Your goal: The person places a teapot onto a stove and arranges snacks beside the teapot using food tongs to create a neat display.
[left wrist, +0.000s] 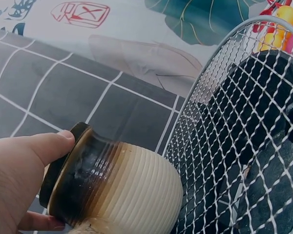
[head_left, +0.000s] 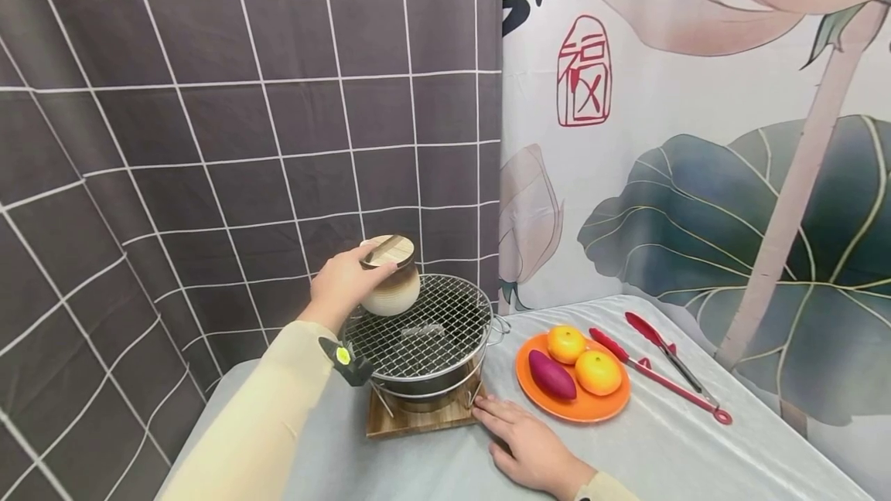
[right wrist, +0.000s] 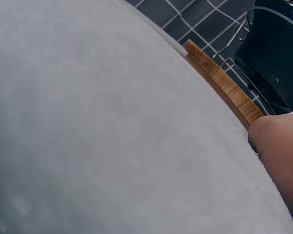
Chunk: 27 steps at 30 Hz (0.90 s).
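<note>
My left hand grips a small ribbed pot around its upper rim, thumb and fingers on opposite sides. Cream below and dark brown near the top, the pot wears a wooden lid. It is at the left back part of a round wire grill mesh; whether its base touches the mesh I cannot tell. Beneath the mesh sits a dark grill bowl in a wire stand on a wooden board. My right hand lies on the cloth, fingers extended, fingertips at the board's right front corner.
Right of the grill, an orange plate carries two oranges and a purple sweet potato. Red-tipped tongs lie beyond it on the grey tablecloth. A dark grid-patterned curtain hangs close behind.
</note>
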### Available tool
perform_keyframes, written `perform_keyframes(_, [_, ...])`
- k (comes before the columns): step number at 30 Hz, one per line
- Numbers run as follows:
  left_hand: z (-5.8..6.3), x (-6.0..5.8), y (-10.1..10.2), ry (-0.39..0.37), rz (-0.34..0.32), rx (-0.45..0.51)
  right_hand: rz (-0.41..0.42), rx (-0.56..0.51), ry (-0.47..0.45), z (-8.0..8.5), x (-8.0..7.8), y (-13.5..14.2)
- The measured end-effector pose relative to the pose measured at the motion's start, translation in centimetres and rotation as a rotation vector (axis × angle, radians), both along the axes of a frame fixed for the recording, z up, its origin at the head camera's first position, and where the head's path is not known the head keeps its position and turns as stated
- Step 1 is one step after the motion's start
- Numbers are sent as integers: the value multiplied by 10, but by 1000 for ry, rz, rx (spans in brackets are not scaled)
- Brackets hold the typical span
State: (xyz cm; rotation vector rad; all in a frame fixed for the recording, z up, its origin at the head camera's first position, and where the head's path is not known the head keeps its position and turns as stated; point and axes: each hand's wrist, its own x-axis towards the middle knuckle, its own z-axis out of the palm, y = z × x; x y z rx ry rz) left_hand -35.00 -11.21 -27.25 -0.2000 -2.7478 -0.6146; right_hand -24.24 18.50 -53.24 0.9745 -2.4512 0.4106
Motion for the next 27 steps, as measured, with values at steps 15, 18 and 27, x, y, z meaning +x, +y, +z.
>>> perform_keyframes(15, [0, -1, -2, -9, -5, 0, -2, -2, -23, 2, 1, -1])
perform_keyframes(18, [0, -1, -1, -1, -1, 1, -3, -3, -23, 2, 1, -1])
perform_keyframes(27, [1, 4, -1, -4, -8, -22, -3, -8, -17, 1, 1, -1])
